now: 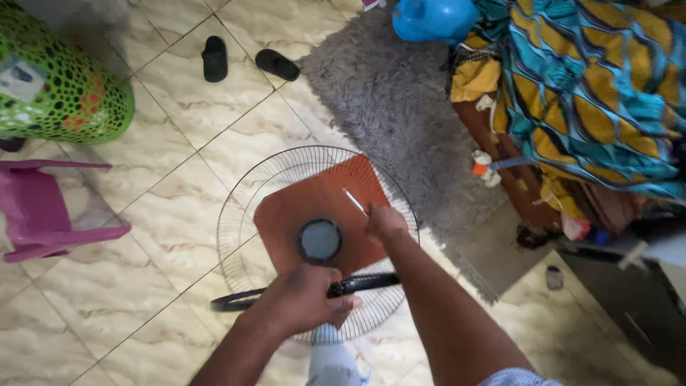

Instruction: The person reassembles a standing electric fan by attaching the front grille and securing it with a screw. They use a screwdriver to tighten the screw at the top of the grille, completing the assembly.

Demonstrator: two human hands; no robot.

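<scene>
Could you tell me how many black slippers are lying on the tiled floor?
2: one slipper lies at top left; the other slipper is just right of it, by the grey rug.

Two black slippers (pixel 214 58), one fan grille (pixel 243 207), one pink chair (pixel 43 211), perhaps one basket (pixel 57 78).

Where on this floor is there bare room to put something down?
Bare tile lies between the fan grille, pink chair and green basket, up to the black slippers. Right side is crowded: grey rug, patterned cloth, small clutter.
</scene>
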